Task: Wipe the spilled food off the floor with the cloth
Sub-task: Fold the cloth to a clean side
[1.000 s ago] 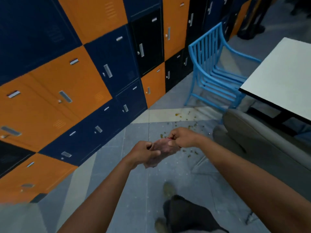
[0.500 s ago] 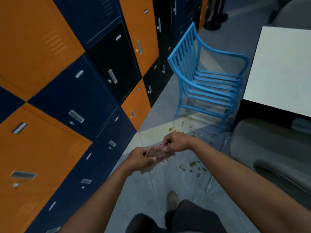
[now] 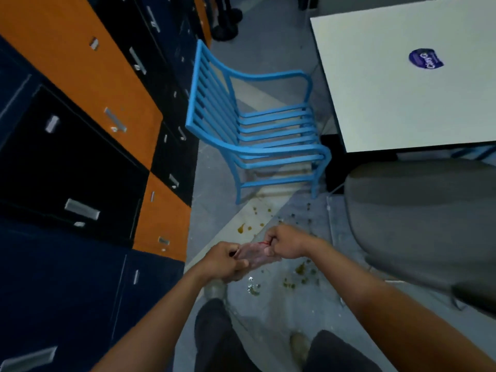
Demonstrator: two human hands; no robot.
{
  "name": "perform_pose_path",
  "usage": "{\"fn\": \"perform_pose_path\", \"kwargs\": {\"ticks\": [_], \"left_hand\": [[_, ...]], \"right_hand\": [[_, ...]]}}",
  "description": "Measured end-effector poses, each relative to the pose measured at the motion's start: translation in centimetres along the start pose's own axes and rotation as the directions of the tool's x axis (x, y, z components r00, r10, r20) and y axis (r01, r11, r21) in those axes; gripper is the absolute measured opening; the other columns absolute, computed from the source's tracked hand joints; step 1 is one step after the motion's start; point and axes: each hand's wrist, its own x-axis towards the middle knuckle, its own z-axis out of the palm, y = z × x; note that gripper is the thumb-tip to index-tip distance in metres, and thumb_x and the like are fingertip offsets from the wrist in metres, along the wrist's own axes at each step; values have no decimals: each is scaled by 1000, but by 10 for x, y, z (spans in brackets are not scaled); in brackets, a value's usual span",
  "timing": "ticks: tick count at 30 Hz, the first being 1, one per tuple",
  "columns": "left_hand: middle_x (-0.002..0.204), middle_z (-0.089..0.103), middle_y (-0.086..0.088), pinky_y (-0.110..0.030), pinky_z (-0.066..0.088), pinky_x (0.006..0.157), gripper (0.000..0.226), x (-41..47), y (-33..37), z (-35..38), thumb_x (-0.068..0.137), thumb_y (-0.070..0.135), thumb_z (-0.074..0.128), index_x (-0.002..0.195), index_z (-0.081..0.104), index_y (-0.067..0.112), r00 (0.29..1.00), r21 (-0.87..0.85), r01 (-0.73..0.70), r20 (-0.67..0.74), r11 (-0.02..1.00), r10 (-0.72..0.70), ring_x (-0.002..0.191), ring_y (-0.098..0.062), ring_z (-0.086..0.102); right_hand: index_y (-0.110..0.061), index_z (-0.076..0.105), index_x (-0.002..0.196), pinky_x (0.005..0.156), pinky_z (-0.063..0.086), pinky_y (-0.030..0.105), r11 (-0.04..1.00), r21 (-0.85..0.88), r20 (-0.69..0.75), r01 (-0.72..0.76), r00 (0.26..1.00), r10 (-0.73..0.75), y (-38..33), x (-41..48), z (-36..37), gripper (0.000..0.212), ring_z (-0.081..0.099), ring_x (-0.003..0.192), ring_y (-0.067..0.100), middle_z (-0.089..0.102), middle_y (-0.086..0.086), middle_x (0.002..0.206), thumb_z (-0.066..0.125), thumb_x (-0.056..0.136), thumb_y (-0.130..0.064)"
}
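A small pinkish cloth is stretched between my two hands at waist height above the floor. My left hand grips its left end and my right hand grips its right end, both with fingers closed on it. Spilled food lies as greenish-brown bits and drops on the grey floor just below and right of my hands, with more drops on the pale floor stripe beyond them, towards the chair.
A blue slatted chair stands just beyond the spill. Orange, blue and black lockers line the left side. A white table and a grey seat are at the right. My legs and shoes show at the bottom.
My view has moved forward and tilted down, so the spill now lies right under my hands. Both hands have kept hold of the cloth and pulled it out slightly wider.
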Motion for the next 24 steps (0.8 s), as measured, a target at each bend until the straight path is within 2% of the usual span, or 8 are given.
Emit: {"fn": "perform_pose_path", "kwargs": {"ticks": [3, 7, 9, 12, 15, 19, 22, 24], "left_hand": [[96, 80, -19, -37, 55, 74, 15, 60, -4, -24, 96, 15, 77, 104, 75, 1, 993, 47, -17, 120, 999, 11, 81, -23, 70], [79, 72, -3, -33, 52, 67, 12, 150, -19, -47, 91, 20, 79, 94, 76, 8, 959, 188, -101, 279, 977, 45, 73, -17, 66], [71, 69, 9, -26, 49, 62, 7, 193, -31, -53, 89, 23, 80, 82, 78, 21, 938, 249, -144, 342, 958, 52, 67, -10, 63], [62, 67, 25, -13, 46, 54, 21, 251, -56, -57, 86, 29, 85, 70, 74, 38, 914, 292, -172, 403, 941, 42, 59, 7, 61], [66, 70, 27, -12, 48, 55, 18, 306, -89, -53, 83, 32, 86, 71, 76, 42, 923, 297, -154, 384, 943, 30, 60, 10, 63], [67, 71, 22, -16, 49, 58, 19, 384, -151, -41, 82, 31, 83, 72, 75, 45, 944, 324, -164, 327, 932, 52, 65, 1, 66], [65, 71, 16, -19, 49, 55, 9, 442, -198, -34, 78, 34, 82, 73, 76, 38, 953, 365, -191, 291, 911, 83, 63, -3, 66], [56, 67, 16, -19, 47, 50, 8, 478, -222, -34, 70, 36, 78, 68, 74, 41, 958, 373, -219, 260, 902, 125, 53, 1, 62]], "right_hand": [[-32, 68, 88, 61, 40, 19, 992, 77, -59, -102, 993, 107, 14, 35, 7, 9, 62, 81, 7, 64, -18, 82, 75, 84, -29], [-29, 69, 92, 64, 43, 22, 951, 193, -111, -243, 957, 267, 36, 86, 28, 9, 62, 82, 9, 64, -14, 85, 72, 85, -34], [-32, 63, 84, 66, 46, 26, 929, 227, -125, -293, 937, 326, 46, 110, 44, 11, 60, 77, 7, 64, -13, 83, 70, 84, -41], [-34, 60, 80, 62, 44, 25, 905, 274, -158, -326, 913, 377, 64, 154, 71, 16, 57, 70, 6, 65, -11, 79, 68, 82, -48], [-34, 61, 82, 56, 39, 21, 899, 278, -226, -339, 886, 404, 88, 204, 95, 11, 58, 73, 12, 61, -11, 78, 65, 82, -45], [-34, 59, 76, 57, 42, 24, 897, 286, -282, -337, 865, 415, 129, 289, 138, 14, 56, 70, 10, 61, -12, 75, 69, 84, -40], [-30, 66, 83, 71, 53, 29, 916, 234, -302, -325, 872, 386, 157, 357, 169, 5, 64, 84, 18, 70, -3, 88, 70, 84, -31], [-26, 73, 94, 80, 56, 32, 935, 180, -340, -306, 872, 351, 172, 397, 183, 10, 66, 92, 22, 72, 1, 97, 71, 85, -28]]}}
